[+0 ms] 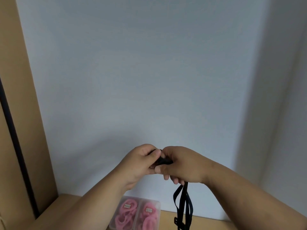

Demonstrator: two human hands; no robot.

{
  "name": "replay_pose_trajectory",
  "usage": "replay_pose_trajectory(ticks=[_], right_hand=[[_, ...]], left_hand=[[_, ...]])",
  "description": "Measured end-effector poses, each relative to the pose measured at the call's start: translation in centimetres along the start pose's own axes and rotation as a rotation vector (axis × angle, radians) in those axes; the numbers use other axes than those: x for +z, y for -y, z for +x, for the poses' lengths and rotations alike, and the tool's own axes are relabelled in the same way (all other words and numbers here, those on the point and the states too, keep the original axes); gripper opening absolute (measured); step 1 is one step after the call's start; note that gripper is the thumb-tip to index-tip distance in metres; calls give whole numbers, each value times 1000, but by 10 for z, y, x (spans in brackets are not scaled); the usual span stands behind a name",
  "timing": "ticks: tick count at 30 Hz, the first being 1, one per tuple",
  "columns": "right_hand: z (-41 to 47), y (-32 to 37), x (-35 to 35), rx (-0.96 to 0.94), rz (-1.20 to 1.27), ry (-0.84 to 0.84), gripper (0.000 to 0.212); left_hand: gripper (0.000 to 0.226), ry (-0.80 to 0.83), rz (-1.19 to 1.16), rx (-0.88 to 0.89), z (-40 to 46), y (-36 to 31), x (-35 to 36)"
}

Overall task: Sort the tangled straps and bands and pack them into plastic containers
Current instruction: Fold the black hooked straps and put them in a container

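two hands winding a black strap, raised in front of the wall

two plastic containers (135, 213) sit well below the grip on the wooden table (69, 199), side by side and touching, both holding pink bands (128, 211) with small labels on top. lids look on, hard to be sure. left hand (139, 161) and right hand (180, 164) meet at the grip, fingers of both curled round a bunched part of the black strap (163, 161), thumbs pressing it. rest of the strap hangs in long loops straight down from under the right hand, a small buckle or slider (177, 220) near the lowest visible part.

step looks like coiling or untangling the strap before packing. to do it well: keep the bundle pinched with one hand, feed the hanging loops up with the other, keep turns flat, no twist, watch the buckle does not snag the loops. no empty container in view for it.
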State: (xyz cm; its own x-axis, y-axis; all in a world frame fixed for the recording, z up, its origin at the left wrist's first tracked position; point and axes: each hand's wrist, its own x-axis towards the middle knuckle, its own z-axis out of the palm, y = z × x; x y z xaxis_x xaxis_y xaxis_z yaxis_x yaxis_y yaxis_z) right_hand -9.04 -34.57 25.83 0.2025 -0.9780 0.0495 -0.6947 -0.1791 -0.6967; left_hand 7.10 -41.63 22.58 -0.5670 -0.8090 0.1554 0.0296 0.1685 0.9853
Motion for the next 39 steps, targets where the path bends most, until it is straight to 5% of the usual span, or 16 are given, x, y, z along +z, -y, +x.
replay_pose_trajectory(ticks=[5,15,18,27,33,39], right_hand=[[0,-9,-16,-15,21,-165,30],[-3,-16,-22,-128,250,-184,33],[2,-21,-11,-57,413,-183,22],[13,-17,31,155,656,-187,31],[8,-7,50,253,709,-191,33],[3,0,38,202,134,-187,41]], left_hand=[[24,-54,-105,-71,-5,-5,-7],[5,113,-505,-28,-12,-10,-3],[14,68,-558,30,-11,-12,4],[9,-280,-404,189,-2,-4,13],[19,-496,85,272,9,2,2],[16,-430,425,296,13,11,-9]])
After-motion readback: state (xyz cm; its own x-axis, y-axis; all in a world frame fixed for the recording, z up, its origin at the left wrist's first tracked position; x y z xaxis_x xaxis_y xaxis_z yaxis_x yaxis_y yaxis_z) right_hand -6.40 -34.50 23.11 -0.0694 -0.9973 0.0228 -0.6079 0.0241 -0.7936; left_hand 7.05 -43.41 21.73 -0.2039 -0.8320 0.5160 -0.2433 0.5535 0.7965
